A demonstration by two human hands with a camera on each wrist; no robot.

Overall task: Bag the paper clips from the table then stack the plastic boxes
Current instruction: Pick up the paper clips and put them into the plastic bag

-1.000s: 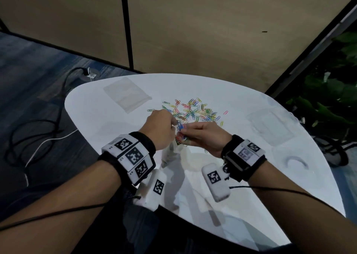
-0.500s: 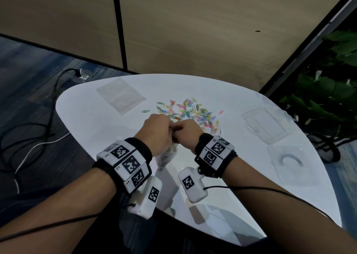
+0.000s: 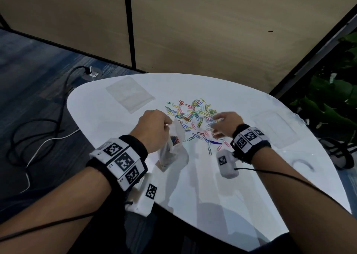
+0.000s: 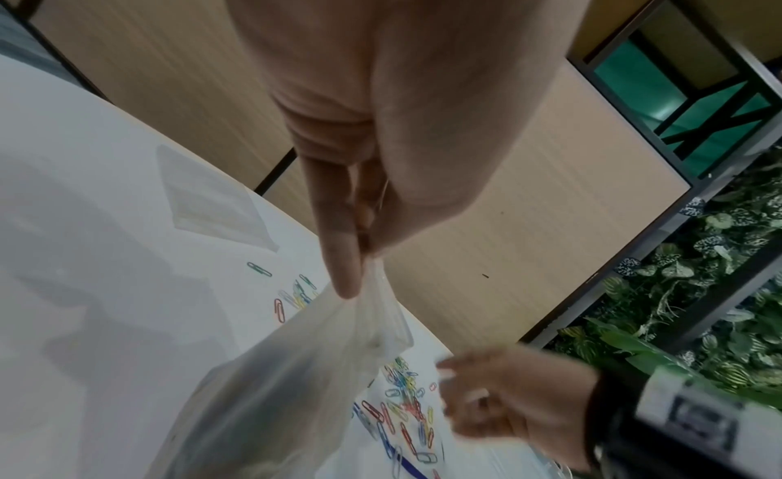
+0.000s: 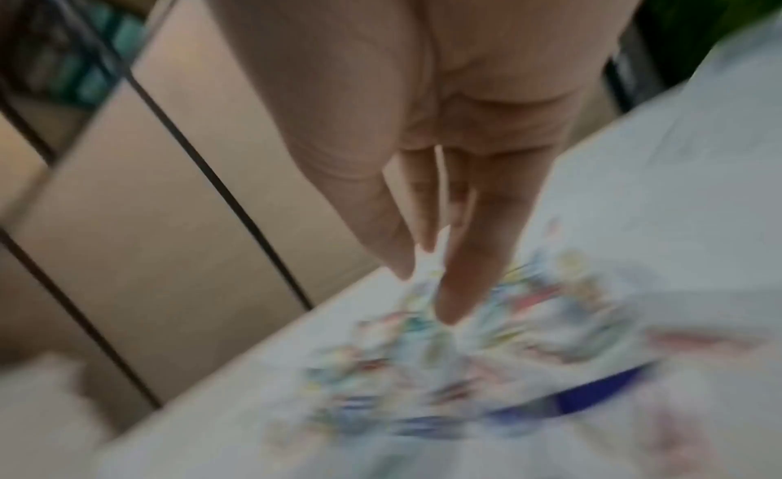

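Note:
Many coloured paper clips (image 3: 193, 114) lie scattered on the white table (image 3: 119, 130). My left hand (image 3: 169, 123) pinches the mouth of a clear plastic bag (image 3: 172, 153) between thumb and fingers (image 4: 343, 279); the bag (image 4: 271, 386) hangs down to the table with some clips inside. My right hand (image 3: 214, 124) hovers over the right side of the clips (image 5: 444, 352), fingers (image 5: 457, 285) pointing down and holding nothing I can see; that view is blurred. Two clear plastic boxes (image 3: 274, 126) (image 3: 301, 165) lie at the right of the table.
A second flat clear bag (image 3: 130, 93) lies at the table's far left. A short blue strip (image 3: 214, 142) lies among the nearest clips. Cables (image 3: 48, 130) run over the floor at the left, a plant (image 3: 332, 103) stands at the right, and a wall panel is behind.
My right hand has left the bag's mouth and moved right, over the clips. The left hand keeps its pinch on the bag, which now hangs from it alone.

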